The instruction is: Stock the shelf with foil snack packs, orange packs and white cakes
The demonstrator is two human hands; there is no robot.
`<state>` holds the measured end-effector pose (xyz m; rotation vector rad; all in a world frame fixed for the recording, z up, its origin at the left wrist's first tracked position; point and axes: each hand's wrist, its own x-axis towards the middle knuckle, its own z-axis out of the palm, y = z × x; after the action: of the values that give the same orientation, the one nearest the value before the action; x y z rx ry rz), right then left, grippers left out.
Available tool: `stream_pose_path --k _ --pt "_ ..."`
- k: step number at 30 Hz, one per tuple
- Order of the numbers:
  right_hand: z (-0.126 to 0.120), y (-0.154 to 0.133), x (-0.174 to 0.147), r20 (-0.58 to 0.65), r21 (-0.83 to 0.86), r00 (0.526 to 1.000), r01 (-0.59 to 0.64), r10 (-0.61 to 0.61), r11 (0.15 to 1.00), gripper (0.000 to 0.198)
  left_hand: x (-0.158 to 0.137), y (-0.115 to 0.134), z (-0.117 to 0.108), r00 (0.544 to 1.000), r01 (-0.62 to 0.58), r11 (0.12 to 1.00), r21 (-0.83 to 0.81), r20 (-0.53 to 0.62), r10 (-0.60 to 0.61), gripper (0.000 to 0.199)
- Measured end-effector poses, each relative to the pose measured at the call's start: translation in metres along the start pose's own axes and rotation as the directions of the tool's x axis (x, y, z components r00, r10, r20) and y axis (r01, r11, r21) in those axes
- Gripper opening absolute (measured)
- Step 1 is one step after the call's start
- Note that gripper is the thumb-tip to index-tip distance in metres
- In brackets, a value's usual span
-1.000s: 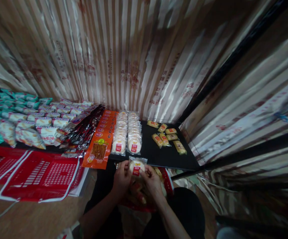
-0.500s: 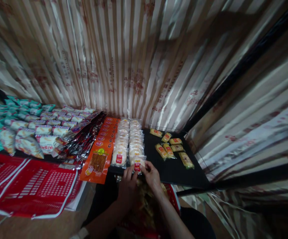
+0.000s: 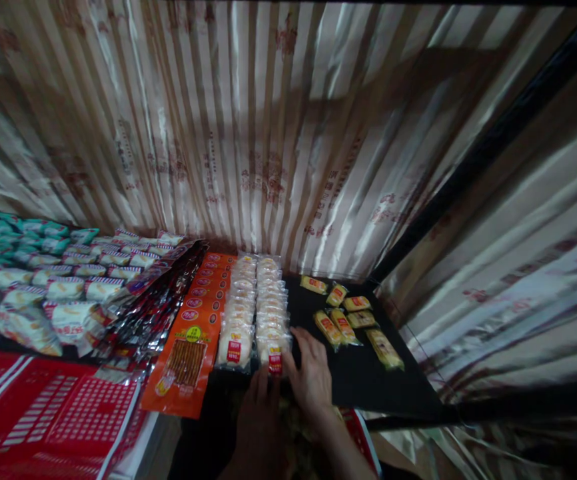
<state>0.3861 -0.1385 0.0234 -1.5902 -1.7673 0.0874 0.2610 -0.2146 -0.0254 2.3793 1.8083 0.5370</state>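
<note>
Two rows of clear-wrapped round white crackers stand on the black shelf (image 3: 363, 383), overlapping from front to back. At the near end of the right row lies a cracker packet (image 3: 272, 352) with a red label. My right hand (image 3: 312, 373) rests along that packet's right side, fingers stretched forward and thumb apart. In shadow, my left hand (image 3: 259, 407) has its extended fingertips at the packet's near edge. Neither hand is closed round it. Left of it, the front packet (image 3: 234, 348) of the other row lies flat.
Orange snack packets (image 3: 183, 360) overlap to the left, beside dark shiny packets (image 3: 161, 317) and white snack bags (image 3: 76, 320). Several small yellow packets (image 3: 343, 327) lie scattered on the right. Red baskets (image 3: 68, 413) stand below left. A striped curtain (image 3: 268, 133) hangs behind.
Both hands held the near packet's edges; now it lies at the row's front and my right hand has spread open along its side. The view has shifted, so the shelf appears lower and closer.
</note>
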Motion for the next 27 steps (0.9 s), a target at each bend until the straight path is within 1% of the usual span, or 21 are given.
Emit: stream_pose_path --k 1,3,4,5,8,11,14,16,23,27 --pt "-0.001 -0.002 0.013 0.003 -0.021 0.998 0.058 -0.058 0.998 0.039 0.000 0.001 0.001 1.000 0.006 1.000 0.013 -0.005 -0.006 0.058" --pt "0.003 -0.006 0.042 0.053 -0.047 0.985 0.169 -0.167 0.984 0.041 0.000 0.003 0.001 1.000 0.008 0.999 0.041 -0.022 -0.007 0.061" --pt "0.007 -0.008 0.058 0.106 -0.054 0.973 0.214 -0.207 0.975 0.042 0.001 0.004 0.000 0.999 0.008 0.998 0.055 -0.033 -0.006 0.061" --pt "0.012 -0.009 0.075 0.162 -0.068 0.961 0.236 -0.223 0.969 0.044 0.001 0.005 0.000 0.999 0.010 0.998 0.069 -0.043 -0.007 0.062" --pt "0.031 -0.010 0.119 0.357 -0.156 0.918 0.242 -0.173 0.958 0.047 0.003 0.007 0.001 0.997 0.033 0.995 0.093 -0.066 -0.027 0.058" --pt "0.046 -0.010 0.149 0.502 -0.225 0.861 0.220 -0.081 0.949 0.049 0.005 0.008 0.001 0.997 0.053 0.994 0.092 -0.065 -0.047 0.054" --pt "0.052 -0.009 0.161 0.572 -0.227 0.820 0.195 -0.031 0.954 0.048 0.009 0.008 -0.004 0.998 0.056 0.994 0.089 -0.024 -0.054 0.056" --pt "0.054 -0.008 0.162 0.582 -0.215 0.813 0.185 -0.026 0.959 0.047 0.012 0.008 -0.008 0.998 0.062 0.995 0.075 0.005 -0.063 0.058" --pt "0.054 -0.006 0.160 0.564 -0.202 0.825 0.170 -0.027 0.964 0.044 0.025 0.007 -0.009 0.993 0.114 0.992 0.048 0.013 -0.115 0.061" --pt "0.054 -0.007 0.161 0.546 -0.200 0.837 0.182 -0.045 0.963 0.042 0.028 0.004 -0.011 0.996 0.079 0.997 0.020 0.027 -0.079 0.063"
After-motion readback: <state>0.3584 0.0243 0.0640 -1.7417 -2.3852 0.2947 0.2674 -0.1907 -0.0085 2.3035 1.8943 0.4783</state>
